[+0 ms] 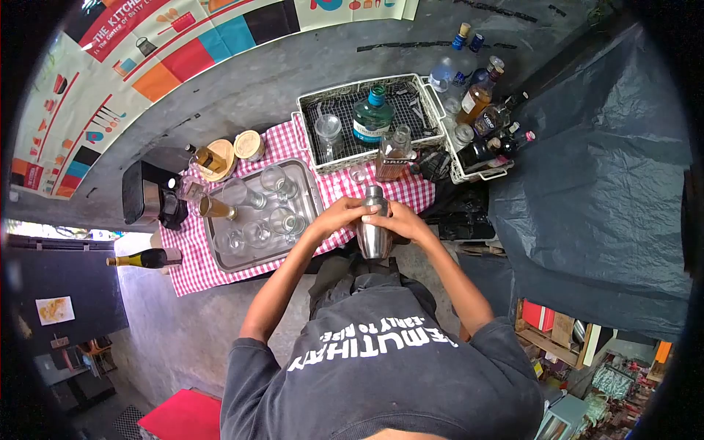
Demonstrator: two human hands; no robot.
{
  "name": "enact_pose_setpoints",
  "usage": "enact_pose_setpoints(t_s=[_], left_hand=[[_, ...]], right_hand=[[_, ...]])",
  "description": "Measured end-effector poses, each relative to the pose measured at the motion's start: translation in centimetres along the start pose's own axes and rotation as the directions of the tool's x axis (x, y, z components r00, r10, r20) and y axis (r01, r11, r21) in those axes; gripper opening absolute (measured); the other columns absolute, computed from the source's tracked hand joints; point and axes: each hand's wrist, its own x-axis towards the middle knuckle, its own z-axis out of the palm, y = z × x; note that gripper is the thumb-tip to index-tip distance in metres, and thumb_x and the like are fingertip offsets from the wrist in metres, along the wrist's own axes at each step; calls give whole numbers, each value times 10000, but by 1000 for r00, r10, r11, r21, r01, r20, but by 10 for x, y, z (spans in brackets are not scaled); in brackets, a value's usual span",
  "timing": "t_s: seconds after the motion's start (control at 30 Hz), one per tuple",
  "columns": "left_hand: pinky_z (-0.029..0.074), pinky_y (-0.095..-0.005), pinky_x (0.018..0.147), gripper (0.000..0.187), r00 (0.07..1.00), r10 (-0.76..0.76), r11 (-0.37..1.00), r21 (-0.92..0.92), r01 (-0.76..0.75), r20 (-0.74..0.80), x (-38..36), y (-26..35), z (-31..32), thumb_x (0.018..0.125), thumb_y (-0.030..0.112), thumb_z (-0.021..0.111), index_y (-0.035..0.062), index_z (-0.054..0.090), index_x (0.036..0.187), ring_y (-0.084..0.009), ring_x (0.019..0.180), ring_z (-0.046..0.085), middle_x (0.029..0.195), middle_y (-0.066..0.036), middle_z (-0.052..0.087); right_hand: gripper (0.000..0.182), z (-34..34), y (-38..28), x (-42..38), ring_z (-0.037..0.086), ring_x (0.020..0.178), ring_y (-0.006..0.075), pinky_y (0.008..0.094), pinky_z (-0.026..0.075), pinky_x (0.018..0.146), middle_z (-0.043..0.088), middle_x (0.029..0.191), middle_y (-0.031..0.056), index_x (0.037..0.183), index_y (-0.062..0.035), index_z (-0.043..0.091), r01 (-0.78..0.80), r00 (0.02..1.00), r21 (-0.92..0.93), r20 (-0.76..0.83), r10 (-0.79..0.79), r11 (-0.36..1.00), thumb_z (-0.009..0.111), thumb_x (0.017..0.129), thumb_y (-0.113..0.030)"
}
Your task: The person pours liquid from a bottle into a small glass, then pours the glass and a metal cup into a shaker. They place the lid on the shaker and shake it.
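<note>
A silver cocktail shaker (375,238) is held upright in front of my chest, between both hands. My left hand (343,217) is closed round its upper part from the left. My right hand (403,223) grips it from the right, with fingers near the cap. Just beyond the shaker stand a square bottle (394,158) and a small glass (357,174) on the red checked cloth (189,273). To the left, a metal tray (314,192) holds several clear glasses (258,233) and one with amber liquid (218,209).
A white wire basket (312,150) holds a green bottle (372,117) and glass jars. Several bottles (477,103) crowd a second basket at the right. A dark-green bottle (150,258) lies at the cloth's left edge, near a black container (143,194). Two round wooden lids sit behind the tray.
</note>
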Motion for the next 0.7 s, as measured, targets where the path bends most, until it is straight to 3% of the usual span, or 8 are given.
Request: enact_pose_setpoints(t_s=[0.23, 0.3, 0.37, 0.4, 0.5, 0.57, 0.63, 0.7], left_hand=[[569, -289, 586, 667, 981, -188, 982, 26, 187, 43, 9, -3, 0, 844, 587, 620, -74, 671, 923, -189, 640, 670, 742, -127, 667], [564, -286, 575, 674, 976, -199, 979, 52, 195, 85, 10, 1, -2, 839, 578, 632, -79, 656, 990, -180, 639, 667, 762, -126, 669], [557, -285, 593, 639, 990, -126, 992, 38, 124, 68, 4, 10, 2, 829, 535, 667, -64, 639, 1049, -174, 665, 663, 807, -123, 671], [550, -285, 612, 619, 998, -52, 998, 26, 51, 47, 1, 14, 4, 819, 492, 703, -49, 622, 1108, -169, 691, 659, 852, -119, 673], [516, -314, 787, 625, 991, 135, 989, 64, -134, -10, -4, 16, 3, 771, 301, 793, -23, 536, 1239, -166, 893, 625, 1036, -97, 630], [498, -318, 868, 716, 997, 76, 997, 17, -76, -11, -11, 25, 5, 703, 246, 846, -25, 496, 1266, -178, 1001, 609, 1133, -109, 611], [489, -342, 915, 744, 913, 398, 869, 354, -344, -89, -20, 35, 11, 673, 243, 870, -13, 495, 1262, -198, 1061, 602, 1148, -132, 612], [464, -370, 966, 790, 898, 426, 846, 400, -351, -112, -29, 47, 13, 641, 255, 885, 4, 490, 1277, -250, 1131, 585, 1184, -160, 594]], right_hand=[[671, -21, 9, 0, 631, 651, 137, 258, 502, 524, 634, 765, 89, 996, 60, 605, -368, 899, 181, 320, 299, 912, 610, 853, -596], [682, -20, 10, 1, 641, 772, 149, 275, 531, 632, 642, 890, 108, 1130, 64, 561, -390, 886, 241, 361, 291, 889, 661, 838, -545], [733, -16, 8, -3, 611, 958, 158, 312, 518, 801, 612, 1077, 119, 1276, 41, 471, -139, 971, 293, 229, 72, 946, 731, 809, -462], [829, -18, 11, -1, 548, 1106, 160, 339, 460, 934, 558, 1214, 109, 1362, 6, 387, -156, 971, 312, 224, 87, 937, 822, 741, -329], [922, -16, 2, -1, 564, 1124, 220, 358, 447, 971, 567, 1216, 145, 1346, 19, 385, 12, 993, 259, 114, -43, 966, 882, 656, -338], [935, -17, -11, -8, 550, 1154, 227, 373, 429, 997, 557, 1234, 147, 1350, 0, 382, 30, 994, 320, 94, -63, 947, 902, 625, -281], [957, -15, -21, -14, 548, 1165, 234, 380, 430, 997, 539, 1267, 131, 1366, -35, 381, 225, 972, 9, -74, -223, 974, 909, 602, -261], [939, -15, -27, -16, 532, 1205, 266, 397, 432, 1001, 524, 1291, 130, 1369, -62, 392, 245, 965, -35, -88, -247, 969, 895, 588, -201]])
